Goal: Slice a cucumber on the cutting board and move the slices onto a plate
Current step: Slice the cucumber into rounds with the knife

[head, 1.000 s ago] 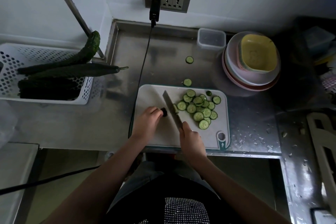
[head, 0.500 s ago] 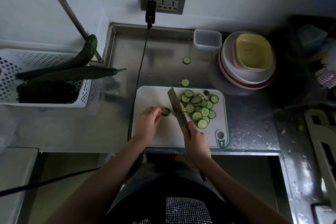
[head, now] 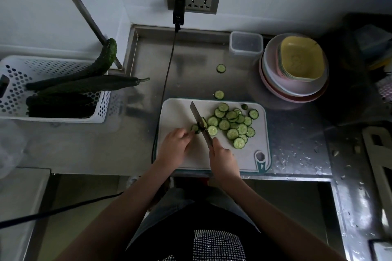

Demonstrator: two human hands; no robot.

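A white cutting board lies on the steel counter. Several cucumber slices are heaped on its right half. My left hand pinches the short cucumber end at the board's middle. My right hand grips the handle of a knife, whose blade stands against the stub's right side with a fresh slice leaning on it. A stack of pale plates with yellow square dishes on top sits at the back right. Two stray slices lie on the counter behind the board.
A white perforated basket of whole cucumbers stands on the left. A black cable runs from the wall socket down past the board's left edge. A clear plastic box sits by the plates. Water drops wet the counter right of the board.
The knife has moved a little left onto the stub, cutting another slice. My left hand has stayed on the stub. The camera view shifted slightly.
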